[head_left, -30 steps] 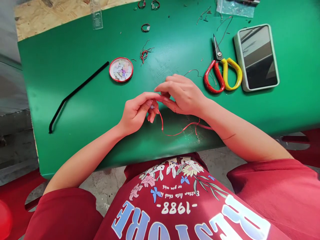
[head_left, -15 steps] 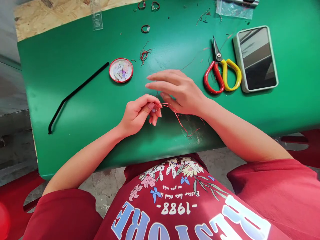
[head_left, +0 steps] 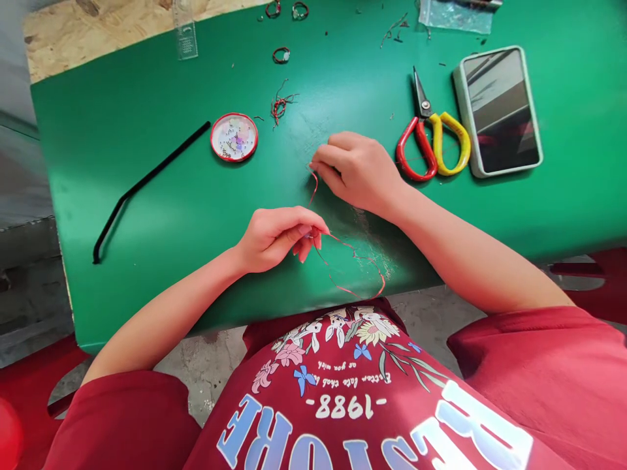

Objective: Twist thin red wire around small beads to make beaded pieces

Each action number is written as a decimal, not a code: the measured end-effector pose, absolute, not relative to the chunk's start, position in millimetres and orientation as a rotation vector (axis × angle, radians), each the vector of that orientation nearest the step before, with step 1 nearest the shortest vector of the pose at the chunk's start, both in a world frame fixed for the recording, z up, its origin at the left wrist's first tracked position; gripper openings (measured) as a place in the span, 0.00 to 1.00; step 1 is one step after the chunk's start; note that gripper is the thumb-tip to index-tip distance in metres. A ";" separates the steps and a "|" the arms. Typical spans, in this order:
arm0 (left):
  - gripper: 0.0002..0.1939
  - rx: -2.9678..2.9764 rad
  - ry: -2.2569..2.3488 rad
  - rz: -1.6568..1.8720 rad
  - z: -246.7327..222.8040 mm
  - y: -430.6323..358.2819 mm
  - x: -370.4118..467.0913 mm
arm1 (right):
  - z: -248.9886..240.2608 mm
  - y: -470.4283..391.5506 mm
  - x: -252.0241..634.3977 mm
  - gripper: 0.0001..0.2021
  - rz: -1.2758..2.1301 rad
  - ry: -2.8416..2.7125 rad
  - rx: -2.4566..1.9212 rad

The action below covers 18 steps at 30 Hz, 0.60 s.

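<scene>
Left hand [head_left: 281,240] pinches thin red cord [head_left: 383,281], its slack loop near the green table's [head_left: 147,261] front edge, while right hand [head_left: 360,171] clamps a red strand [head_left: 315,186] farther out; uneven pulling could snarl that loop.

The thread [head_left: 383,284] was red, the flowered shirt [head_left: 343,385] maroon. Scissors [head_left: 425,109] at two o'clock were red, yellow and black.

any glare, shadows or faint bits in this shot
In the head view, the phone screen shows reflections; the shirt is brightly lit at lower right; the black rod casts a soft shadow; parts of the red cord look faint.
</scene>
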<state>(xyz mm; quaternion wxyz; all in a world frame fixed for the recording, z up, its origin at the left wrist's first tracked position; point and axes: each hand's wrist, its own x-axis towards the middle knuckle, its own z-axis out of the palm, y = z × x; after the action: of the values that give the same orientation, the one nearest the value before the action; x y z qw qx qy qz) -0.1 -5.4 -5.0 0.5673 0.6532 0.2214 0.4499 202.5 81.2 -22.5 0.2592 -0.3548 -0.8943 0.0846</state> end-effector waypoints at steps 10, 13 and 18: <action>0.13 1.333 0.681 1.040 -3.1 -5.5 1.8 | -0.5 64.4 197.3 0.14 0.660 -2.467 -0.375; 0.13 1.306 0.685 1.036 -1.4 -5.6 1.8 | 2.0 63.5 198.4 0.11 0.865 -2.474 -0.369; 0.11 1.245 0.645 1.089 -2.1 -4.0 2.2 | 1.9 67.7 197.4 0.12 0.903 -2.456 -0.297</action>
<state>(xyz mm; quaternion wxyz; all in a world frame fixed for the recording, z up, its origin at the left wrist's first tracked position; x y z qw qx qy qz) 2.2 -4.0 -2.1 0.6313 0.5440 0.2816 0.4756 197.4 67.7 1.9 0.2512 -0.1093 -0.9026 0.3320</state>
